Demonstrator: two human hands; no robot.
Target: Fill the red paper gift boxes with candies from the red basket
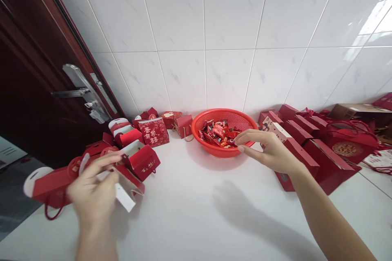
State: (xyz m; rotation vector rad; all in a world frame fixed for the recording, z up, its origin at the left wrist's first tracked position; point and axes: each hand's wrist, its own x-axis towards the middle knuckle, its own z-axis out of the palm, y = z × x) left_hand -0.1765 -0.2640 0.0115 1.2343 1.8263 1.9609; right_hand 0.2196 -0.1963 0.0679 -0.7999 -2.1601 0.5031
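Observation:
My left hand (94, 189), slightly blurred, has its thumb and fingers closed on a red gift box (130, 179) with a white inner flap hanging out. Part of that box is hidden behind the fingers. Right beside it stands another open red box (145, 163) with gold lettering. Over the right rim of a red plastic basket (211, 151) reaches my right hand (271, 151), thumb and fingers apart, holding nothing that I can see. Wrapped candies (219, 130), mostly red, lie in the basket.
Several red boxes with loop handles crowd the left, among them a patterned box (154, 132). At right stand rows of red boxes (327, 165) and a round-emblem bag (349, 147). A tiled wall (183, 16) backs the white tabletop (183, 212); a dark door (30, 69) is at left.

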